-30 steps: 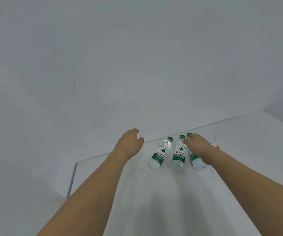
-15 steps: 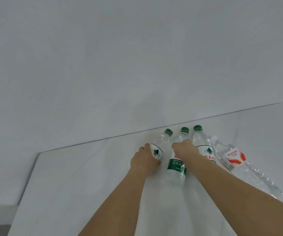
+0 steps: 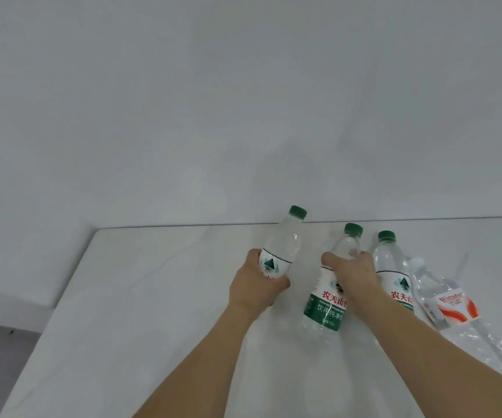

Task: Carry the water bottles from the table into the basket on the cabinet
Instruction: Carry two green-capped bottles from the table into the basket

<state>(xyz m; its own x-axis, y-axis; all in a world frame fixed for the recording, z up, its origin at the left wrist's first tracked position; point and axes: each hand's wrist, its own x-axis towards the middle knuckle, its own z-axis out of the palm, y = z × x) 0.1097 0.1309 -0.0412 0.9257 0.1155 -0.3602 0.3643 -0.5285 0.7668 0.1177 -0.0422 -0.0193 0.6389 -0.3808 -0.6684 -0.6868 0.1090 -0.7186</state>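
The left hand (image 3: 257, 289), half a second earlier only touching, now held the left bottle (image 3: 281, 251) lifted toward 12 o'clock. The right hand (image 3: 353, 274) closed around the middle bottle (image 3: 328, 306) on the table (image 3: 141, 297); carrying could start.

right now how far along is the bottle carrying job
Early stage. Nothing looks delivered: neither basket nor cabinet is in view. In hand: the left hand has its grip around the leftmost green-capped bottle, and the right hand closes over the middle green-capped bottle. Left: a third green-capped bottle and a red-labelled bottle lie on the table, plus the carry itself.
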